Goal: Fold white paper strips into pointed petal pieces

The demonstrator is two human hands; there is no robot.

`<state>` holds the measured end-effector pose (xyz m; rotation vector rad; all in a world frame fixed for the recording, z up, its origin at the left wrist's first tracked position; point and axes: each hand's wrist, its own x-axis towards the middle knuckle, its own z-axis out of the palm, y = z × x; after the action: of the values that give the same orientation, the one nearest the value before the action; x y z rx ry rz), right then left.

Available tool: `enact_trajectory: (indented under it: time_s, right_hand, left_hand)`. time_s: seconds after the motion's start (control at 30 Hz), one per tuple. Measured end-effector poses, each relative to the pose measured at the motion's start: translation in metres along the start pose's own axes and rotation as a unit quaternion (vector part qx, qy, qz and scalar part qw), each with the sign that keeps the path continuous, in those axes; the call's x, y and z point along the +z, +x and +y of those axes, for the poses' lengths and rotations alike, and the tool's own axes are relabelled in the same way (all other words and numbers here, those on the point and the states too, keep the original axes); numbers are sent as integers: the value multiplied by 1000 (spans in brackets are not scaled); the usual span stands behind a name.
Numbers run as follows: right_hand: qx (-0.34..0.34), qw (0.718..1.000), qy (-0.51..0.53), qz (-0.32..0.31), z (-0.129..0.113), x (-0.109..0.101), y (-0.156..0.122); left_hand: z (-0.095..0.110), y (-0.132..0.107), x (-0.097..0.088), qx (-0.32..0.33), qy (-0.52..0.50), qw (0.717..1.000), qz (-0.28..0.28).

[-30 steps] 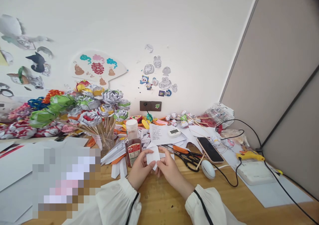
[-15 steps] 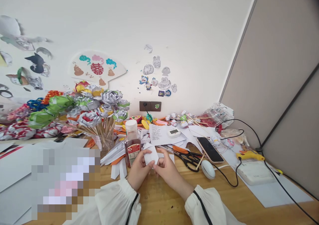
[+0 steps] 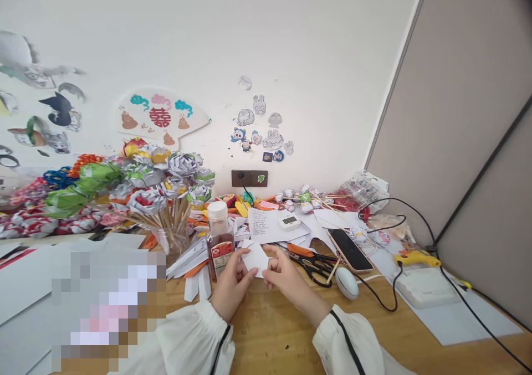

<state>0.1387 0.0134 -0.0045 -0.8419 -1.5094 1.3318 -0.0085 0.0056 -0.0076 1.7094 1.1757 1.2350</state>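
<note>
A small piece of folded white paper (image 3: 255, 260) is held up over the table in front of me. My left hand (image 3: 233, 282) pinches its left side, thumb in front and fingers behind. At its lower right edge, my right hand (image 3: 286, 275) has curled fingers and a thumb gripping the paper. Just behind my left hand stands a bottle of dark liquid (image 3: 220, 247) with a white cap. Black scissors (image 3: 318, 267) lie to the right of my right hand. White folded paper strips (image 3: 198, 286) rest left of the bottle.
Paper flowers on sticks (image 3: 166, 198) fill a clear container at the left. Rightward lie a phone (image 3: 350, 250), a white mouse (image 3: 346, 282), a yellow glue gun (image 3: 417, 258) and black cables. A small white timer (image 3: 290, 221) sits on a written sheet near the wall.
The paper has turned and its face looks wider between my hands. My right hand has shifted slightly right, its fingers more curled at the paper's edge. The camera view has moved slightly.
</note>
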Motion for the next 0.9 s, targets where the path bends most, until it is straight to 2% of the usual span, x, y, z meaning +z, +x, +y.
enact_trajectory:
  time_s: [0.1,0.27,0.33,0.43,0.6,0.9]
  right_hand:
    - [25,998,-61,-18,-1,-13,2]
    - [35,987,-142,-65,0,-31,0]
    - [27,983,-164,-74,1,-33,-2]
    - [15,981,-188,-55,5,-35,-1]
    - [-4,985,-174,-3,13,-38,1]
    - [-10,996,-59,-63,5,-36,0]
  left_hand:
    - [1,-1,-3,28,61,998,13]
    - [0,-1,-7,17,181,982,46]
    - [0,0,-7,31,185,982,30]
    - [1,1,-5,31,148,988,-12]
    - [-2,2,-2,-63,-30,997,-20]
    - [-5,5,2,-118,-166,979,-22]
